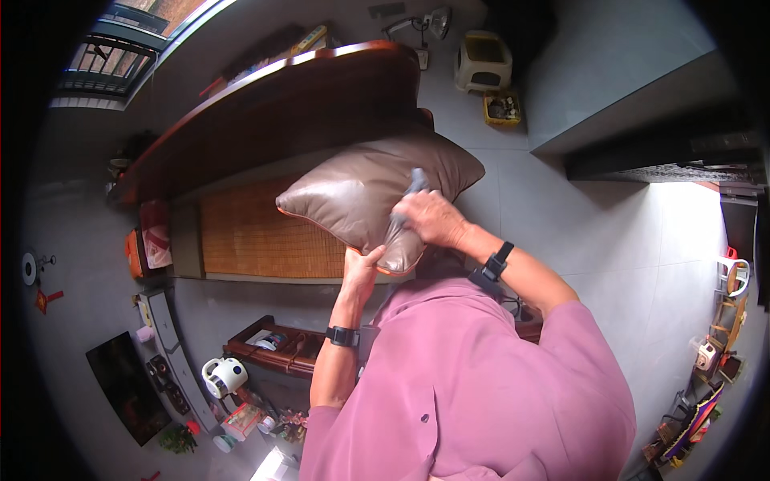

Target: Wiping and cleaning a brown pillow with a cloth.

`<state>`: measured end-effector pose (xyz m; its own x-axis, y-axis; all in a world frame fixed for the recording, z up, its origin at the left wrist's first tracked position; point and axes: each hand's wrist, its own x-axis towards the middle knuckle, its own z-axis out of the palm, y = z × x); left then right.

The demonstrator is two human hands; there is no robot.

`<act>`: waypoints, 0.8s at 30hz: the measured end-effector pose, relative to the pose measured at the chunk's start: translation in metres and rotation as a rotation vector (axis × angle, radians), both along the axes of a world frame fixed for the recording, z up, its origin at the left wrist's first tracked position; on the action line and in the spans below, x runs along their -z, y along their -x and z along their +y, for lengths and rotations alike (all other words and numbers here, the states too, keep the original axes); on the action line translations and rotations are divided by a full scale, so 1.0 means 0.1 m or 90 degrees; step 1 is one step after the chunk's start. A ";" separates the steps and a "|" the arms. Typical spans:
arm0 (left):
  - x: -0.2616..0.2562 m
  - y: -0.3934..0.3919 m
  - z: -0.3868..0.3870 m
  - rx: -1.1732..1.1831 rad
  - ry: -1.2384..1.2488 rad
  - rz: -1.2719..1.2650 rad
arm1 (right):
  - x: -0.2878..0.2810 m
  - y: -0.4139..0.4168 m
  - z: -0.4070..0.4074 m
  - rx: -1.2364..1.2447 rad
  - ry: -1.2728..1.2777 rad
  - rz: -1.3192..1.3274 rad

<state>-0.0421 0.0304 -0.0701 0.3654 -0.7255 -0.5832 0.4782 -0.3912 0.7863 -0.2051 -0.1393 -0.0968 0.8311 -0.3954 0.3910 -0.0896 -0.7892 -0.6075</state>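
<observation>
A brown, leather-like cushion (355, 186) with orange edging is tilted in front of me, above a long seat. My left hand (361, 264) grips its near lower edge, thumb on top and the other fingers hidden beneath. My right hand (430, 216) is closed around a grey cloth (419, 179) and presses it against the near right part of the cushion. The cloth's upper end sticks out past my knuckles, and the right hand is slightly blurred. Both wrists wear black bands.
Behind the cushion rises a dark wooden sofa back (313, 102). A woven bamboo mat (258, 231) covers the seat. At lower left, a white electric kettle (224, 377) stands near a wooden table (246, 347). A plastic stool (483, 60) and a yellow basket (502, 109) sit on the floor beyond.
</observation>
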 end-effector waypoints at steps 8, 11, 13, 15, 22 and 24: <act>0.08 0.21 0.29 0.098 -0.094 0.085 | 0.53 0.24 -0.55 0.300 -0.147 0.032; 0.07 0.22 0.28 0.170 -0.174 0.053 | 0.08 -0.08 -0.19 0.087 -0.037 -0.032; 0.17 0.22 0.34 0.293 -0.204 -0.016 | 0.03 -0.16 0.06 -0.025 0.011 0.006; 0.30 0.21 0.54 0.444 -0.224 -0.212 | 0.30 -0.08 0.17 -0.040 0.054 0.032; 0.06 0.30 0.54 0.297 -0.121 -0.811 | 0.66 0.51 0.14 0.011 0.085 0.134; 0.24 0.41 0.34 0.342 -0.209 -0.865 | 0.67 0.51 0.16 0.010 0.086 0.135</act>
<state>-0.0829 0.0642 -0.0945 0.4874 -0.8532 -0.1856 -0.7803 -0.5210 0.3460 -0.2559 -0.1236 -0.1636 0.8944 -0.3651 0.2584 -0.2168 -0.8592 -0.4634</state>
